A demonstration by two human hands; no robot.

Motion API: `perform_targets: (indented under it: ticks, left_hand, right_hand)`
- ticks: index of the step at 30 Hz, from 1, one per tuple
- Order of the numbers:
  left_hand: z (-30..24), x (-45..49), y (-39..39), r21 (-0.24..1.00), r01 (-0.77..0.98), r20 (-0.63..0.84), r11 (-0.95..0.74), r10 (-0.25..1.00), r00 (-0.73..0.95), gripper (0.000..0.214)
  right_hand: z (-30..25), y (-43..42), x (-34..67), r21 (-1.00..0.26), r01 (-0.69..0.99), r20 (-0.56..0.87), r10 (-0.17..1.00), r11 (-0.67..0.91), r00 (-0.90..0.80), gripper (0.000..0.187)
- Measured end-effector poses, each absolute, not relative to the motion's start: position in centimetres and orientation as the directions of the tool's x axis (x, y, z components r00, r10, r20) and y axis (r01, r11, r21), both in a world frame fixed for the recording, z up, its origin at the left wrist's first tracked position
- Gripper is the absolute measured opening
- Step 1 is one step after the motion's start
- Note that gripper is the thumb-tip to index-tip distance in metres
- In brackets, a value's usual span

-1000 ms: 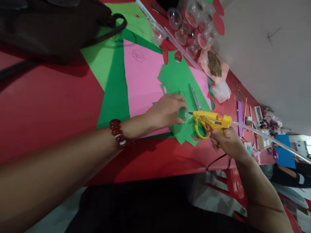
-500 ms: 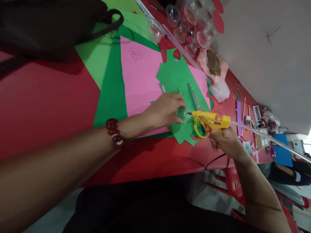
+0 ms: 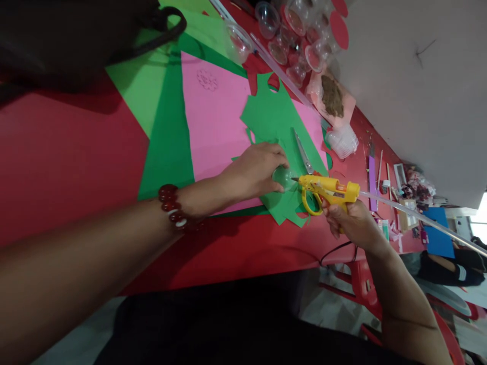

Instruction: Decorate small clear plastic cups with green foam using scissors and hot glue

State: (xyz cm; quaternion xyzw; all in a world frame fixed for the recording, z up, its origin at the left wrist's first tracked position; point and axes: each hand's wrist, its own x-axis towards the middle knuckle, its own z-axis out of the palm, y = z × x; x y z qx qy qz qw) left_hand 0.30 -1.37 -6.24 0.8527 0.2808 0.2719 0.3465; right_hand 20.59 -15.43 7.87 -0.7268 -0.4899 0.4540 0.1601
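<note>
My left hand (image 3: 255, 169), with a red bead bracelet on the wrist, is closed around a small clear plastic cup (image 3: 282, 177) resting on a cut green paper sheet (image 3: 279, 119). My right hand (image 3: 352, 223) grips a yellow hot glue gun (image 3: 330, 189), a long clear glue stick (image 3: 422, 219) trailing from its back. The gun's nozzle touches the side of the cup. Under the green sheet lies a pink sheet (image 3: 215, 121). A pair of scissors (image 3: 304, 154) with yellow handles lies on the green paper just beyond the gun.
A black bag (image 3: 76, 35) sits at the far left of the red table (image 3: 68, 152). Several clear cups (image 3: 292, 35) cluster at the far end, with a stack of cups (image 3: 343, 142) and craft scraps along the right edge. Another person (image 3: 449, 266) is at lower right.
The view has shifted slightly, so everything sits a little further left. Both hands hold the same pose, nozzle against the cup.
</note>
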Motion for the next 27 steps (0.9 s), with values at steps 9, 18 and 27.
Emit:
perform_targets:
  ticks: [9,18,27]
  left_hand:
    - [-6.12,0.22,-1.37,0.731,0.300,0.269,-0.613,0.663,0.699,0.037]
    - [-5.86,-0.02,-1.33,0.727,0.299,0.259,-0.618,0.651,0.714,0.036]
    - [-6.50,0.04,-1.26,0.729,0.278,0.290,-0.625,0.651,0.702,0.036]
  right_hand:
    - [7.92,-15.60,20.82,-0.675,0.568,-0.495,0.860,-0.470,0.124,0.070]
    - [7.71,-15.57,21.60,-0.659,0.586,-0.484,0.863,-0.470,0.148,0.069]
    - [8.07,-14.97,21.22,-0.644,0.592,-0.488,0.856,-0.485,0.170,0.072]
